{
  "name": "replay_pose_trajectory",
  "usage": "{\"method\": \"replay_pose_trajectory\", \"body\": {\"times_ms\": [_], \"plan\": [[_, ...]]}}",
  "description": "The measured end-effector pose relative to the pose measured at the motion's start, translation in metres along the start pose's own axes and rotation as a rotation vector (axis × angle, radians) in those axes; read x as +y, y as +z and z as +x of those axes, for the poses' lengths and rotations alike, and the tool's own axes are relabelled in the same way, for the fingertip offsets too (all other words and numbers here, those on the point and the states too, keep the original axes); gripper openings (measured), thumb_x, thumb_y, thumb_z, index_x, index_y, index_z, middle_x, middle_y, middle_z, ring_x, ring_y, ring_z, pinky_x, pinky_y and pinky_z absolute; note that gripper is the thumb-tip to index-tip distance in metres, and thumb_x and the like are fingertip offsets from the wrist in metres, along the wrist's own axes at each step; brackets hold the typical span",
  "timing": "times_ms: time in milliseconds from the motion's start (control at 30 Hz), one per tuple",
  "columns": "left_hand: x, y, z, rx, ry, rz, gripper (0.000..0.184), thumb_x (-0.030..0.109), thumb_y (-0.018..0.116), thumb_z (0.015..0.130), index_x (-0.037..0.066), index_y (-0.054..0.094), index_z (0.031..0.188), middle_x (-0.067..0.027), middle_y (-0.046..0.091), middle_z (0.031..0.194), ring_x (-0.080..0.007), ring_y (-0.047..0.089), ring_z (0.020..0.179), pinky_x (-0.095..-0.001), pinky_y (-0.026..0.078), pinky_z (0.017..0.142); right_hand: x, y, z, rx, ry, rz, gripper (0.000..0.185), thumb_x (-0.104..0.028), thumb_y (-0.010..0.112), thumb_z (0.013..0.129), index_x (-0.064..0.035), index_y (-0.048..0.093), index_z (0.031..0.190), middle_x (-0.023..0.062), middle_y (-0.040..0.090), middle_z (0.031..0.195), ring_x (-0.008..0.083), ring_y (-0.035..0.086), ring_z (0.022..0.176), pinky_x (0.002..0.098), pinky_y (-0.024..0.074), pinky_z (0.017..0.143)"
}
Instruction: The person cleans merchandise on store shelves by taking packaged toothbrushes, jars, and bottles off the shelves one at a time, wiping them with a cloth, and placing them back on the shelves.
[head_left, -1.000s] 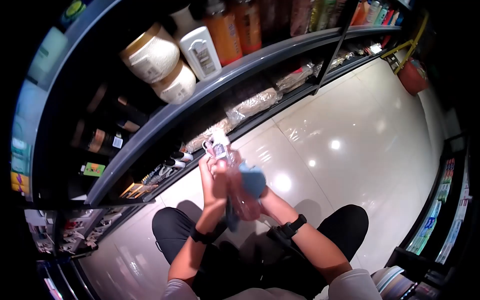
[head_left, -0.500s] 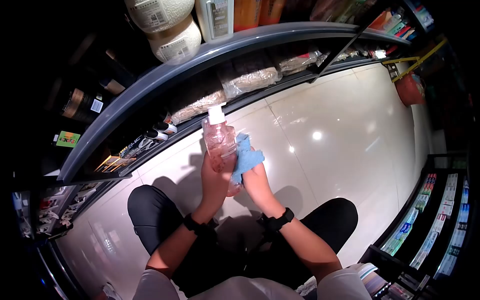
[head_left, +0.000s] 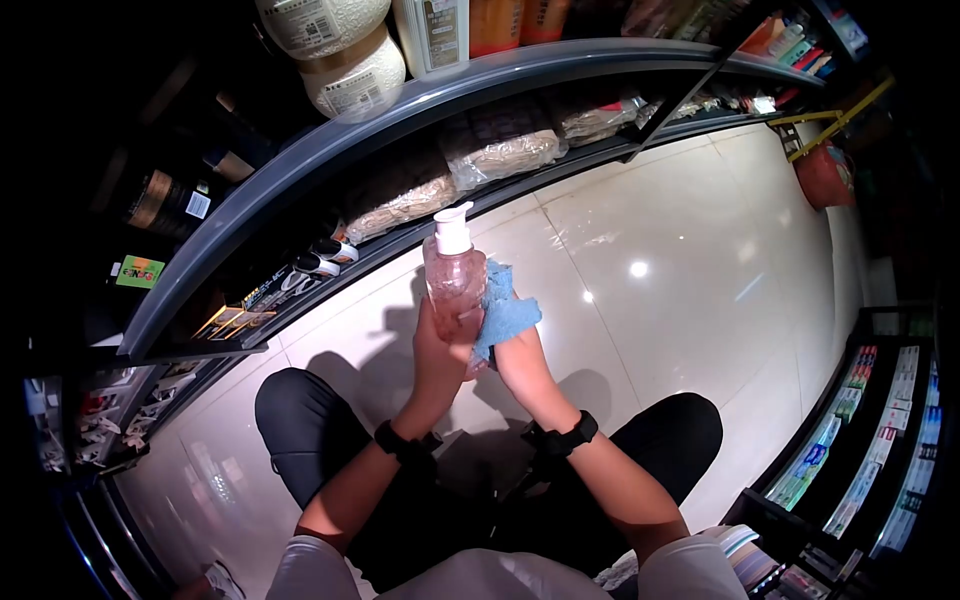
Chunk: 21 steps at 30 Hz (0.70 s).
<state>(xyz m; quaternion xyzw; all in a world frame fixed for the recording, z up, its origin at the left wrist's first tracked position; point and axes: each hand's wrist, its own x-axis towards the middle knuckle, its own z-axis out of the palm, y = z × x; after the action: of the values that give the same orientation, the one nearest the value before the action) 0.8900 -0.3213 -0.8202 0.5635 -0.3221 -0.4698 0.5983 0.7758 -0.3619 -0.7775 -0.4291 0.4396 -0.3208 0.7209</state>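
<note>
A clear pinkish pump bottle (head_left: pixel 460 290) with a white pump top is held up in front of me, slightly tilted. My left hand (head_left: pixel 436 345) is closed around its lower left side. A blue cloth (head_left: pixel 508 318) lies against the bottle's right side. My right hand (head_left: pixel 518 358) grips this cloth and presses it to the bottle; its fingers are mostly hidden behind the cloth.
Ahead curves a dark shelf edge (head_left: pixel 300 150) with white tubs (head_left: pixel 355 80) above and plastic-wrapped packs (head_left: pixel 500 150) below. Boxed goods fill a rack (head_left: pixel 850 440) at the right. Tiled floor (head_left: pixel 640 230) lies between. A red container (head_left: pixel 825 178) stands far right.
Both hands, the bottle and the cloth have shifted slightly right. The bottle has turned a little, so its pump nozzle shows more clearly, pointing right.
</note>
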Motion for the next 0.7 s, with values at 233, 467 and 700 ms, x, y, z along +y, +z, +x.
{"method": "replay_pose_trajectory", "body": {"times_ms": [233, 467, 700], "plan": [[-0.01, -0.016, 0.011, -0.061, -0.16, -0.098, 0.032, 0.017, 0.062, 0.096, 0.001, 0.053, 0.123, -0.0052, 0.064, 0.107, -0.0108, 0.061, 0.095, -0.027, 0.05, 0.083, 0.027, -0.01, 0.017, 0.068, -0.23, -0.117, 0.035, -0.023, 0.053, 0.099, 0.0012, 0.052, 0.124, 0.0032, 0.059, 0.094, 0.0096, 0.054, 0.085, 0.0273, 0.0476, 0.076], [-0.002, -0.017, 0.014, -0.163, -0.334, -0.281, 0.047, 0.037, 0.05, 0.101, 0.002, 0.047, 0.132, -0.0103, 0.062, 0.115, -0.0183, 0.064, 0.101, -0.0336, 0.053, 0.089, -0.005, -0.033, 0.043, 0.053, -0.191, 0.014, 0.033, -0.029, 0.052, 0.101, -0.0002, 0.057, 0.115, -0.0002, 0.057, 0.09, 0.0068, 0.052, 0.079, 0.0231, 0.0446, 0.068], [0.018, -0.012, 0.013, -0.255, -0.422, -0.349, 0.055, 0.044, 0.048, 0.1, 0.0, 0.044, 0.133, -0.0158, 0.062, 0.115, -0.0316, 0.067, 0.099, -0.0425, 0.057, 0.083, -0.026, -0.06, 0.049, 0.259, -0.403, -0.319, 0.053, -0.03, 0.049, 0.101, -0.0012, 0.039, 0.144, 0.0082, 0.056, 0.113, 0.0124, 0.054, 0.096, 0.0265, 0.046, 0.084]]}}
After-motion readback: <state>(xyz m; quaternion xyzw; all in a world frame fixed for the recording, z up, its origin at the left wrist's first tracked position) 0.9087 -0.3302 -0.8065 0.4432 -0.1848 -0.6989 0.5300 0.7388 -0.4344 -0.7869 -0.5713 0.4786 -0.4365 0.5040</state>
